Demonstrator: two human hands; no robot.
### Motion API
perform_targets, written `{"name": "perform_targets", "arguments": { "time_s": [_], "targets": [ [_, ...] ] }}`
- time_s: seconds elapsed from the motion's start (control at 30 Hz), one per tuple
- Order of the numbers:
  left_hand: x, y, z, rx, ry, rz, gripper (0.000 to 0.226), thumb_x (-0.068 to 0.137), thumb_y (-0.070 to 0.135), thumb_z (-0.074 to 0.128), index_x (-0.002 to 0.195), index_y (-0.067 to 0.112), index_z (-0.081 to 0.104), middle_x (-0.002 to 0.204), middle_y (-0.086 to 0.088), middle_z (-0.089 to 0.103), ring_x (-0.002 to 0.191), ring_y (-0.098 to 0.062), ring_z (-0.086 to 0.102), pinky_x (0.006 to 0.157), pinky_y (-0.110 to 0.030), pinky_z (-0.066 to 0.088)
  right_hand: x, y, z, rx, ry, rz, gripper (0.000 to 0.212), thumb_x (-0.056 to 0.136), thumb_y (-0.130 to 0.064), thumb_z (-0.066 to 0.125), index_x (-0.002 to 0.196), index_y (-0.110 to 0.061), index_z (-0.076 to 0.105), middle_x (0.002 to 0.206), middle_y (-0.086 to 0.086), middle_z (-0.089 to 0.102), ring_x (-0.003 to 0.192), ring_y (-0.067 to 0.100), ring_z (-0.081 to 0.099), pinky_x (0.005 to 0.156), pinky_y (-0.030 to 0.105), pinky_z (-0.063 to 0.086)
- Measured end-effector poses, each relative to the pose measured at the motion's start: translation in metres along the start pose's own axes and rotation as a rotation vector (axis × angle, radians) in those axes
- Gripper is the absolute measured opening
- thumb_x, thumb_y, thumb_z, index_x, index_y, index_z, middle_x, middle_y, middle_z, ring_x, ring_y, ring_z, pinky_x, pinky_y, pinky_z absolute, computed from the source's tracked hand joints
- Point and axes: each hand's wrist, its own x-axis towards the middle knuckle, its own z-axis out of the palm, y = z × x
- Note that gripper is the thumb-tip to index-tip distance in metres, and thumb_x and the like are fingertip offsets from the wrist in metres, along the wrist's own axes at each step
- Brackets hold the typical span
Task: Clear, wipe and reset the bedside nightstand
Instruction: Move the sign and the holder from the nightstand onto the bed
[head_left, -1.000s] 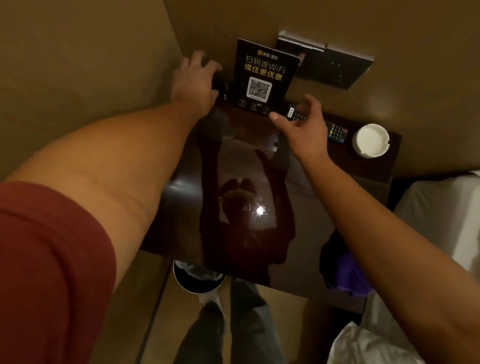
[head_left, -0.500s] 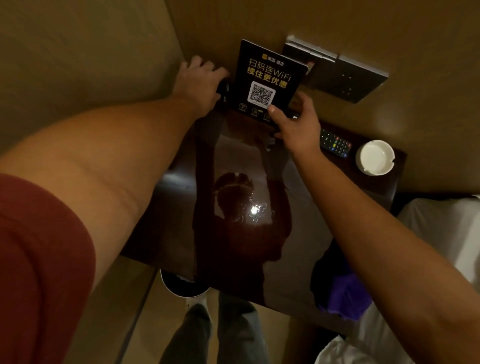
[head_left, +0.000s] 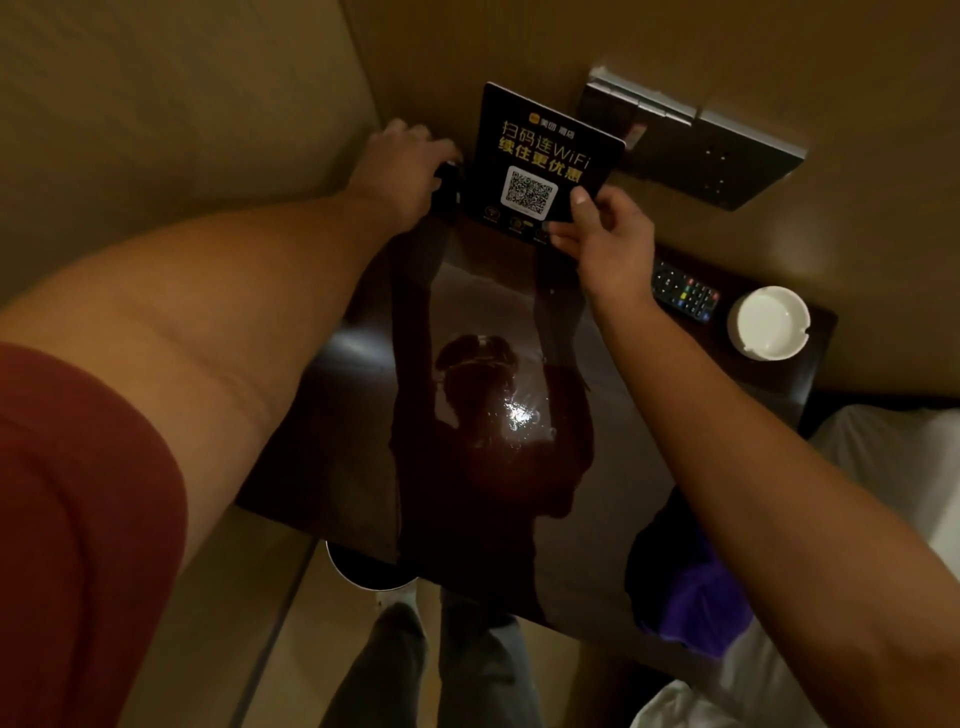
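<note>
A black WiFi sign (head_left: 540, 150) with a QR code stands at the back of the dark glossy nightstand (head_left: 363, 441). My right hand (head_left: 605, 241) pinches its lower right corner, thumb on the front. My left hand (head_left: 397, 174) is in the back left corner, closed around a small black object (head_left: 447, 195) beside the sign; what that object is cannot be made out. A black remote control (head_left: 685, 296) lies to the right of my right hand. A white ashtray (head_left: 769, 322) sits at the back right corner.
A purple cloth (head_left: 691, 603) lies at the nightstand's front right, next to white bedding (head_left: 883, 467). A dark switch panel (head_left: 696, 140) is on the wall behind the sign. A round bin (head_left: 363, 571) stands on the floor under the front edge, near my legs.
My right hand moved left from above the remote to the sign and took hold of its lower right corner. My left hand stayed in the back left corner.
</note>
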Motion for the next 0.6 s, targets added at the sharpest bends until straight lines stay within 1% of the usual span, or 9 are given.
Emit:
{"name": "perform_targets", "arguments": {
  "time_s": [0.13, 0.27, 0.43, 0.6],
  "targets": [
    [-0.005, -0.002, -0.003, -0.005, 0.01, 0.026, 0.043, 0.097, 0.005, 0.056, 0.138, 0.017, 0.059, 0.123, -0.023, 0.06, 0.115, -0.044, 0.051, 0.096, -0.048, 0.043, -0.003, 0.0, 0.002, 0.018, -0.001, -0.021, 0.009, 0.107, -0.019, 0.054, 0.104, -0.02, 0.062, 0.11, 0.01, 0.073, 0.098, 0.029, 0.076, 0.086, 0.037, 0.062],
    [-0.012, -0.002, -0.009, -0.011, 0.047, 0.021, 0.042, 0.097, 0.005, 0.056, 0.137, 0.017, 0.06, 0.122, -0.023, 0.062, 0.113, -0.043, 0.052, 0.093, -0.048, 0.043, -0.009, -0.004, 0.002, 0.03, -0.005, -0.039, 0.01, 0.108, -0.021, 0.053, 0.104, -0.023, 0.063, 0.11, 0.006, 0.072, 0.098, 0.026, 0.076, 0.086, 0.035, 0.062],
    [-0.026, 0.002, -0.028, -0.008, 0.045, 0.03, 0.043, 0.098, 0.008, 0.057, 0.139, 0.019, 0.058, 0.124, -0.022, 0.061, 0.115, -0.042, 0.053, 0.093, -0.047, 0.043, -0.023, -0.014, -0.001, 0.031, 0.002, -0.066, 0.011, 0.108, -0.019, 0.052, 0.106, -0.018, 0.063, 0.109, 0.009, 0.073, 0.096, 0.025, 0.076, 0.084, 0.032, 0.062],
    [-0.04, 0.006, -0.04, -0.034, 0.027, 0.041, 0.044, 0.098, 0.007, 0.058, 0.141, 0.017, 0.056, 0.124, -0.022, 0.06, 0.115, -0.041, 0.054, 0.094, -0.048, 0.044, -0.039, -0.02, -0.008, 0.017, 0.013, -0.084, 0.014, 0.108, -0.021, 0.051, 0.113, -0.013, 0.062, 0.117, 0.015, 0.072, 0.1, 0.026, 0.075, 0.085, 0.033, 0.062]
  ]
}}
